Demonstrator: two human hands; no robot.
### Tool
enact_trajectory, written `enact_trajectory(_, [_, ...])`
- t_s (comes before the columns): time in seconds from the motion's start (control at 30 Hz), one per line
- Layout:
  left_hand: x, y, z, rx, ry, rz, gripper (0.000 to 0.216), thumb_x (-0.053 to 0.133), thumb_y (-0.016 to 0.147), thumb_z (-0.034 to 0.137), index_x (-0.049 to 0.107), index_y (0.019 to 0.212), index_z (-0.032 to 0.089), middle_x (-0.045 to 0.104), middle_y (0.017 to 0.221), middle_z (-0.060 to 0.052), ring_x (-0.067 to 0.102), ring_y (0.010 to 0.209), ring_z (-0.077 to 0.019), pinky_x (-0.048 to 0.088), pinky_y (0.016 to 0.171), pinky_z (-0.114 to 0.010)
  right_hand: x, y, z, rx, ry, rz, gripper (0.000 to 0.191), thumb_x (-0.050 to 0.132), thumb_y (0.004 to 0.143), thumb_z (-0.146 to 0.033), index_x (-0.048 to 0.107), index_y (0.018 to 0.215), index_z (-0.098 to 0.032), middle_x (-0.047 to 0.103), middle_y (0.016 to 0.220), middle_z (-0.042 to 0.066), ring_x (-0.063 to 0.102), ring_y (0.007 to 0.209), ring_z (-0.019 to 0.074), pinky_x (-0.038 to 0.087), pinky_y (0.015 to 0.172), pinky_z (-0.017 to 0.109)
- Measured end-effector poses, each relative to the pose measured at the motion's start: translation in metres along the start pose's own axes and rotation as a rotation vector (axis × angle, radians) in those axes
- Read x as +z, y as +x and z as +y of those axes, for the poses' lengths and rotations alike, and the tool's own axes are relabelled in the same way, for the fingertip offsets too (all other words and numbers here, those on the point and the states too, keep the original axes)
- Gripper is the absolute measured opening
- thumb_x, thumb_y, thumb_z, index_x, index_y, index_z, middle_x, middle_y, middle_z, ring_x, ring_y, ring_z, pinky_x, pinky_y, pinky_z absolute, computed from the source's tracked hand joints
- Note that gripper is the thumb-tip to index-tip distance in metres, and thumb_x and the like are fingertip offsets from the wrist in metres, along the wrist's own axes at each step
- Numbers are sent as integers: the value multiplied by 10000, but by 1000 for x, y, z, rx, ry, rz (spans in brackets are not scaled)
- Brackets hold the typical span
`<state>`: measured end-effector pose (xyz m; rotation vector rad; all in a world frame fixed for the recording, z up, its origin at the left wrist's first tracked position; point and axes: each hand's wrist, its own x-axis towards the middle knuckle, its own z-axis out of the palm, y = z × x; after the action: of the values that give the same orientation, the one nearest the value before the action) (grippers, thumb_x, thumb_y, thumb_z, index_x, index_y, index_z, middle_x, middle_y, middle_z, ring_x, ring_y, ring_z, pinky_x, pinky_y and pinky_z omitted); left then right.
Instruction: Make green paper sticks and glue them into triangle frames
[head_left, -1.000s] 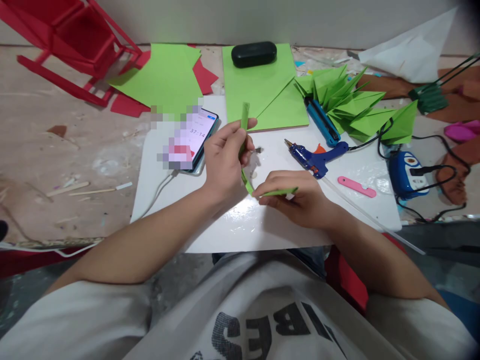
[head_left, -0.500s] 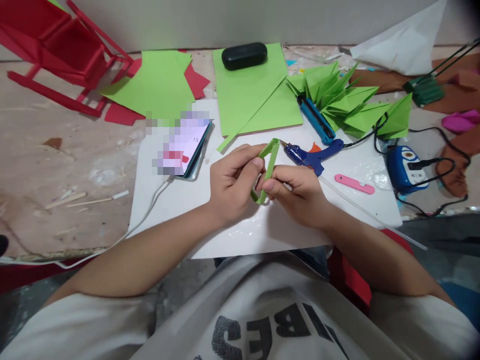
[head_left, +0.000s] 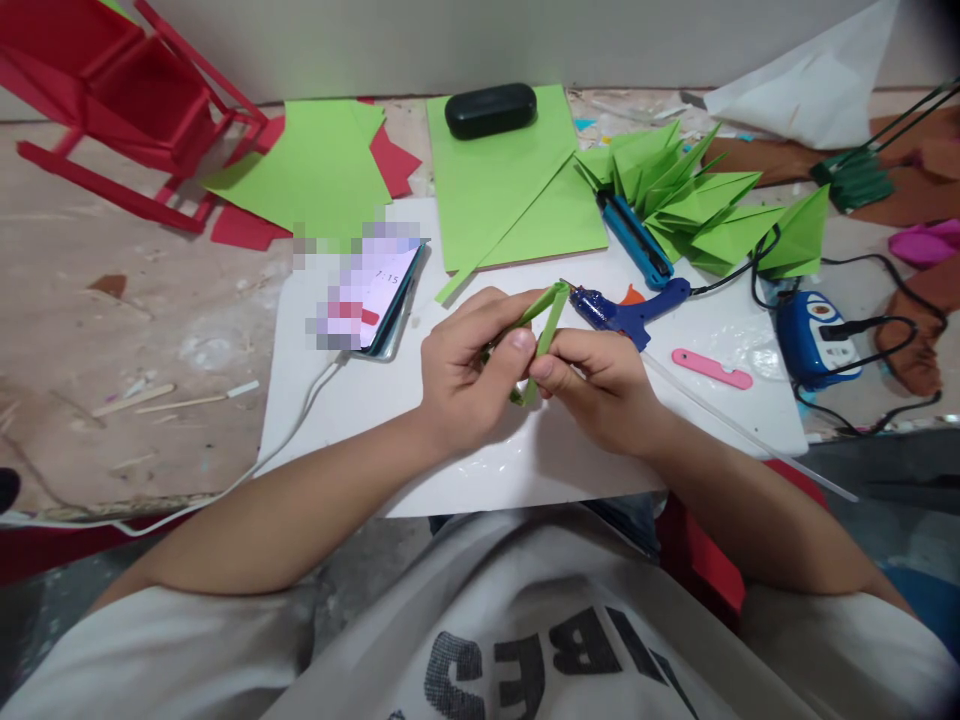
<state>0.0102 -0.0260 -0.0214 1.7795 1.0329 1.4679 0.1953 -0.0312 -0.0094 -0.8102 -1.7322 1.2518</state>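
Note:
Between my two hands is a folded green paper strip (head_left: 550,325), bent into a narrow loop with its upper corner pointing away from me. My left hand (head_left: 476,370) pinches the loop's left side between thumb and fingers. On the other side, my right hand (head_left: 600,385) grips it with thumb and forefinger; the lower end is partly hidden by the fingers. A blue glue gun (head_left: 626,315) lies just beyond my right hand, its nozzle close to the loop's top corner; whether they touch I cannot tell. All this is above a white board (head_left: 450,475).
A lit phone (head_left: 382,290) on a cable lies left. Behind are a green sheet (head_left: 517,215) with a black case (head_left: 491,110), a blue cutter (head_left: 636,240) and folded green paper (head_left: 720,205). Rightward are a pink tool (head_left: 711,368) and a blue power adapter (head_left: 814,340). A red paper chair (head_left: 150,110) stands far left.
The green loop's top corner has shifted slightly right and closer to the glue gun nozzle. My left thumb has moved a little right, and the loop looks narrower.

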Motion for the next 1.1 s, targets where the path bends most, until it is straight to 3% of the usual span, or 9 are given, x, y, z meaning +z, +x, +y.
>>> enact_trajectory(0.17, [0,1,2,68,55,-8,357,728,1060,585,898,1191,300,752,888,-71,700,832,-232,623,720,-385,-2,0,3,-124,-77,27,468,636,1170,-496,660,804,-204,685,783,10,586,713,128,475,723,282])
enact_trajectory(0.3, [2,1,-1,187,114,44,316,715,1080,513,890,1186,272,784,923,-70,720,834,-210,639,762,-361,-2,-1,1,-85,-122,42,417,679,1144,-467,668,810,-217,700,759,4,607,693,136,502,703,292])
enact_trajectory(0.43, [0,1,-5,234,209,39,365,684,1097,531,879,1197,239,816,920,-71,738,816,-200,641,817,-362,3,0,3,-17,-128,269,333,853,1026,-475,694,862,-233,692,768,-17,600,650,137,503,625,301])
enact_trajectory(0.57, [-3,2,-4,202,174,-39,412,670,1113,581,882,1185,235,841,908,-76,750,789,-191,625,785,-338,5,0,8,-120,-184,466,323,944,945,-473,699,945,-262,674,855,-12,591,689,149,527,629,324])
enact_trajectory(0.7, [-7,5,4,74,104,-146,474,661,1106,649,883,1183,237,857,904,-91,735,738,-187,593,686,-317,0,-1,13,-202,-246,464,342,923,971,-479,710,1176,-308,680,957,25,621,765,194,573,653,382])
enact_trajectory(0.83, [-8,9,10,-6,45,-202,469,677,1096,660,885,1170,246,843,859,-78,700,672,-181,585,677,-331,-7,0,15,-250,-331,472,326,777,1077,-484,726,1360,-328,721,1057,63,693,870,237,642,724,435])
enact_trajectory(0.97, [-7,11,9,-15,42,-234,467,688,1090,658,894,1177,247,814,799,-61,663,634,-171,559,664,-333,-15,5,9,-478,-385,474,145,734,1098,-330,819,1211,-299,768,941,32,743,840,213,670,737,409])
enact_trajectory(1.1, [-8,11,8,-23,59,-263,449,674,1105,624,896,1214,249,798,771,-53,630,612,-164,523,630,-325,-22,8,2,-485,-444,434,125,702,1109,-251,819,1093,-293,789,944,34,777,895,227,680,802,426])
